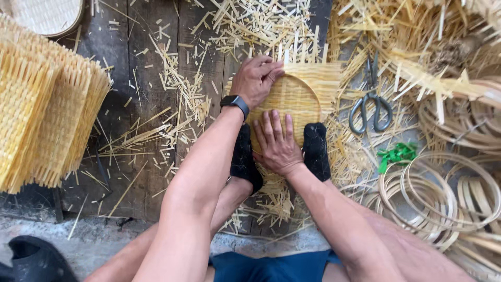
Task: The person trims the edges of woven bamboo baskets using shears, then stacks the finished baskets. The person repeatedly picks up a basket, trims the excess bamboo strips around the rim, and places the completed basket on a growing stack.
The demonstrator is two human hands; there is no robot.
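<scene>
Nearest first: we sit low, dark blue shorts [271,267] at the bottom edge, both forearms running forward and away from us toward the work.

Right hand [276,143] lies flat, palm down, fingers spread and pointing away, pressed on the near part of the woven bamboo mat [292,96]. It grips nothing; it only bears down. Two black-socked feet [315,149] flank that hand, one either side, toes resting on the mat's near edge and pinning it to the plank floor [146,78].

Left hand [255,78] sits farther out, on the mat's far left corner. Its fingers are curled and drawn together over the rim there; whether they pinch a single strip or only press, we cannot tell. A black wristwatch [235,102] shows on that wrist.

So the mat lies straight ahead, between the feet and just beyond. A round hoop outline shows in the weave, with loose strip ends standing up along the far edge. The right hand is the nearer one, over the middle; the left reaches past it, the left forearm crossing diagonally from lower left.

Right of the mat, apart from both hands: black-handled scissors [370,107], blades pointing away. Near them a scrap of green ribbon [396,154], then a heap of bamboo hoops [443,193].

Left side, well apart: a stack of woven panels [47,109] standing on edge. Offcuts [177,94] litter the planks between. Far right, a tangle of loose strips [417,47].
</scene>
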